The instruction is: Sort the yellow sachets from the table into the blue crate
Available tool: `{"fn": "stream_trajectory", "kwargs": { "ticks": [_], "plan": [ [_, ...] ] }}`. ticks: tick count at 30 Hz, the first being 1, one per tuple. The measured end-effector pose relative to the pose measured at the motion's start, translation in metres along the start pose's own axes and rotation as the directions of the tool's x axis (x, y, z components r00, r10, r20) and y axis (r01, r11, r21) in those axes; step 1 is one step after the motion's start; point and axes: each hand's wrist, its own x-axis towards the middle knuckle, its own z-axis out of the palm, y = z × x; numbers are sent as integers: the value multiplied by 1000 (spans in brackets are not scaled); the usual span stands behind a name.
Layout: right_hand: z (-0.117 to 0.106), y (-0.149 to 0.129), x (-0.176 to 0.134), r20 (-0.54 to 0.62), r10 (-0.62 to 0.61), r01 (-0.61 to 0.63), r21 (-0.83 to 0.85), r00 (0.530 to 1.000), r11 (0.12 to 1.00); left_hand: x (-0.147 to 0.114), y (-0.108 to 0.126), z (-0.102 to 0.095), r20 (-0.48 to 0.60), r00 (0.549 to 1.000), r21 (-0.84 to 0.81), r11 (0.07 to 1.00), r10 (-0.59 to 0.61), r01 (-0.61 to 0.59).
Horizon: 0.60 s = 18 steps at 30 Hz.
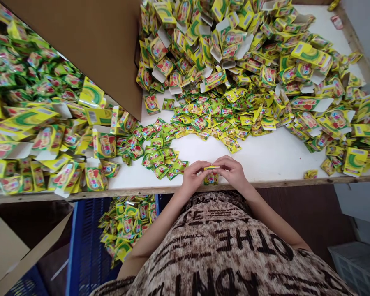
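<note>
At the table's front edge, a small yellow and green candy box (211, 178) stands between my two hands, its printed face towards me. The fingers of my left hand (193, 176) pinch the box's top edge on the left. My right hand (232, 172) closes on the same top edge from the right, thumb and fingertips together. The fingers partly cover the top of the box. Just left of my left hand lies a cluster of small green and yellow sachets (162, 158) on the white table (265, 154).
A heap of open candy boxes (231, 41) covers the back, with loose sachets (203, 115) before it. A tall cardboard box (111, 49) stands left, near more boxes (47, 139). Below the edge, a blue crate (80, 246) adjoins a pile of filled boxes (128, 224).
</note>
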Motion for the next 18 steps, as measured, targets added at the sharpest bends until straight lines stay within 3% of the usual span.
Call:
{"fn": "stream_trajectory", "kwargs": {
  "ticks": [4, 6, 9, 11, 13, 15, 18],
  "plan": [
    [7, 0, -15, -100, -182, 168, -137, 978, 976, -1, 0, 1, 62, 997, 27, 999, 45, -46],
    [0, 2, -11, -35, -193, 185, -158, 981, 970, -1, -3, 1, 83, 995, 11, 998, 57, -58],
    [-27, 10, 19, 39, -126, 132, -250, 991, 959, -1, -10, 8, 80, 997, 10, 1000, -4, 4],
    [-45, 19, 47, -121, -103, 39, -443, 987, 896, 0, -10, 15, 72, 997, 26, 999, -40, 38],
    [-54, 29, 68, -194, -116, -34, -635, 974, 772, -1, -4, 12, 58, 996, -2, 997, -75, 75],
    [-51, 35, 75, -117, -118, -2, -720, 986, 693, -5, 7, -9, 27, 986, -81, 983, -164, 165],
    [-35, 37, 58, 135, -82, 154, -707, 987, 690, -31, 24, -80, 118, 912, -139, 903, -392, 406]
  ]
}}
